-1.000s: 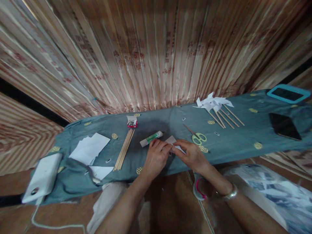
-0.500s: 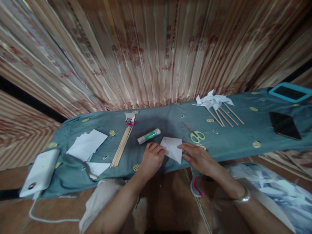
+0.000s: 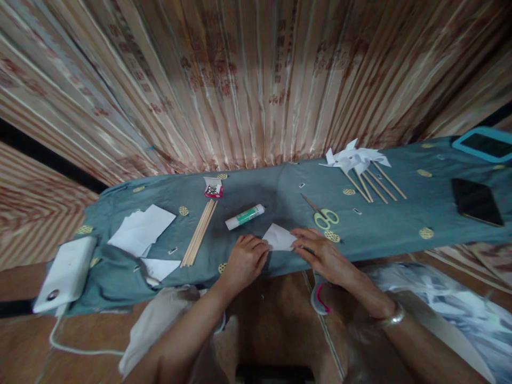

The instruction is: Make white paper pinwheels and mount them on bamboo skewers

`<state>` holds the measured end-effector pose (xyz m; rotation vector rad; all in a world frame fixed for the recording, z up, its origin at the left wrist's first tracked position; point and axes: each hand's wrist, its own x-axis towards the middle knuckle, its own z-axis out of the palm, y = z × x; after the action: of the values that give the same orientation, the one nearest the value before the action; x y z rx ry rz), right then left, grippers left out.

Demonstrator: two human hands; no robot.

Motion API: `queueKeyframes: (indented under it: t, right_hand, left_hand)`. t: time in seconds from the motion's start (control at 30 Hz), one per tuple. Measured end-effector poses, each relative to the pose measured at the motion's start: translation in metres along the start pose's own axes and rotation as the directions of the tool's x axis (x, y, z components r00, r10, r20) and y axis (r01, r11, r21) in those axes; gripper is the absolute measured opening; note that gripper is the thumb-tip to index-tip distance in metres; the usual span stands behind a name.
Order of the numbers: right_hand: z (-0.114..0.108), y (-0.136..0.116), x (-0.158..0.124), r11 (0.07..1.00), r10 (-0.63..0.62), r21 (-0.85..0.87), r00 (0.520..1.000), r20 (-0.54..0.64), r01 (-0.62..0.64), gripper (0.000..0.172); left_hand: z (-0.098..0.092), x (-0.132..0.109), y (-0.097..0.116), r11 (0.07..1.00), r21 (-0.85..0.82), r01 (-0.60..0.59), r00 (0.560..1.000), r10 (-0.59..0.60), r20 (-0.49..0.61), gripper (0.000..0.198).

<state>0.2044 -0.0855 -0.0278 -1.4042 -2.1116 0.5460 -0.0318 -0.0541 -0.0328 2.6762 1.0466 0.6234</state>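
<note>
Paper [image 3: 279, 238], white | left hand [image 3: 247, 258], right hand [image 3: 323, 254] | grip: both pinching opposite sides

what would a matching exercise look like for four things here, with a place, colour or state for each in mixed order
Things
1. scissors
2. small box
3. white paper
4. tube

Place, colour or state
A. red and open
B. white with a green band
C. yellow-green in part
D. between the left hand and the right hand

Right pairs: 1-C, 2-A, 3-D, 4-B
</note>
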Motion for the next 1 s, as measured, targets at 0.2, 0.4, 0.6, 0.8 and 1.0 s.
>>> queueKeyframes:
  t: [0.2, 0.4, 0.6, 0.8, 1.0]
  right_hand:
    - [0.006, 0.004, 0.012, 0.972, 0.187, 0.148, 0.982, -0.011, -0.183, 0.020]
    - [0.015, 0.006, 0.021, 0.975, 0.184, 0.143, 0.979, -0.085, -0.171, 0.021]
    - [0.022, 0.012, 0.026, 0.978, 0.192, 0.110, 0.969, -0.156, -0.176, 0.017]
    - [0.027, 0.015, 0.029, 0.981, 0.190, 0.059, 0.962, -0.193, -0.182, 0.014]
    - [0.029, 0.014, 0.033, 0.980, 0.195, 0.015, 0.959, -0.203, -0.196, 0.014]
  left_hand:
    - [0.004, 0.001, -0.002, 0.972, -0.169, 0.165, 0.986, -0.164, 0.022, 0.015]
    - [0.001, 0.005, 0.000, 0.967, -0.137, 0.213, 0.977, -0.208, 0.050, 0.015]
    - [-0.002, 0.005, 0.000, 0.956, -0.154, 0.250, 0.968, -0.247, 0.037, 0.013]
    - [0.008, 0.002, 0.016, 0.999, 0.025, -0.045, 0.999, 0.046, -0.014, 0.044]
    - [0.030, -0.003, 0.028, 0.987, 0.116, -0.112, 0.988, 0.098, 0.120, 0.058]
